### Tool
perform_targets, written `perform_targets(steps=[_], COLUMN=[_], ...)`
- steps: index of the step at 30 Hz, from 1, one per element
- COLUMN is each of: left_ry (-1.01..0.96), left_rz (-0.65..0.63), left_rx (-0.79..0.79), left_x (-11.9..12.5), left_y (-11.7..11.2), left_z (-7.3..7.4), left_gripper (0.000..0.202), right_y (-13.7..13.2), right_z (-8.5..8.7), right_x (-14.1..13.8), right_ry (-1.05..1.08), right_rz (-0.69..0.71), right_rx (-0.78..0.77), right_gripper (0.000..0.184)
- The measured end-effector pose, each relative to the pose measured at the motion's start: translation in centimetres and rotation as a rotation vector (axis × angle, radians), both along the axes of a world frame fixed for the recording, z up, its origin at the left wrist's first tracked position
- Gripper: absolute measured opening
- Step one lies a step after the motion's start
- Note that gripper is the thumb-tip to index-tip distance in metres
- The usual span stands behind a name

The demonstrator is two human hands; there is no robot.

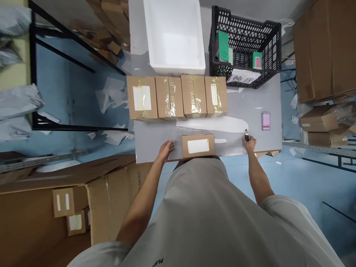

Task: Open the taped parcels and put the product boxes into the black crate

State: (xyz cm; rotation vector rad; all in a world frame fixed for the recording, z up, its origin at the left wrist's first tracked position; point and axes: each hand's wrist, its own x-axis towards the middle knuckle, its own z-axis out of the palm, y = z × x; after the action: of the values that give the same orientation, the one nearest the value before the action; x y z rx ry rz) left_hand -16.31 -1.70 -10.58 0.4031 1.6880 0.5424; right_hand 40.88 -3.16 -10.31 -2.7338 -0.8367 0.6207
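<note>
A small brown cardboard box (198, 145) with a white label lies at the near edge of the grey table (250, 111), between my hands. My left hand (166, 149) rests on the table just left of that box, fingers stretched out and holding nothing. My right hand (249, 142) is closed round a small dark tool (246, 135) with a yellow mark, near the table's front edge to the right of the box. A long white strip of backing paper (217, 125) lies behind the box.
A row of several taped cardboard boxes (176, 97) stands across the table's middle. Behind it are a white foam bin (174, 35) and a black plastic crate (246, 44) holding green boxes. A pink packet (266, 121) lies at the right. Large cartons (324, 48) flank the table.
</note>
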Motion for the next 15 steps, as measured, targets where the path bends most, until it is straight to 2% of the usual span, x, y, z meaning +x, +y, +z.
perform_targets(steps=[3,5,8,10,13,15], left_ry=[-0.103,-0.152,-0.168,-0.149,-0.127,-0.123], left_rz=[-0.064,-0.091,-0.058,-0.023,0.011,0.027], left_rx=[0.001,0.017,0.025,0.033,0.034,0.022], left_x=[3.1,4.6,5.8,6.0,5.9,6.0], left_y=[-0.5,-0.5,-0.5,-0.7,-1.4,-2.0], left_z=[0.8,1.1,0.8,0.3,-0.5,-1.1], left_gripper=[0.076,0.077,0.078,0.077,0.075,0.074], right_y=[-1.4,-1.0,-0.1,-0.1,-1.2,-2.2], right_z=[-0.9,-1.7,-2.9,-3.6,-4.7,-5.2], right_x=[-0.2,-0.5,-1.6,-3.3,-7.3,-10.3], right_ry=[0.007,0.025,0.089,0.168,0.326,0.461], right_rz=[0.014,0.037,0.097,0.163,0.284,0.35], right_rx=[-0.003,0.007,0.034,0.049,0.057,0.049], right_gripper=[0.053,0.048,0.045,0.04,0.03,0.033])
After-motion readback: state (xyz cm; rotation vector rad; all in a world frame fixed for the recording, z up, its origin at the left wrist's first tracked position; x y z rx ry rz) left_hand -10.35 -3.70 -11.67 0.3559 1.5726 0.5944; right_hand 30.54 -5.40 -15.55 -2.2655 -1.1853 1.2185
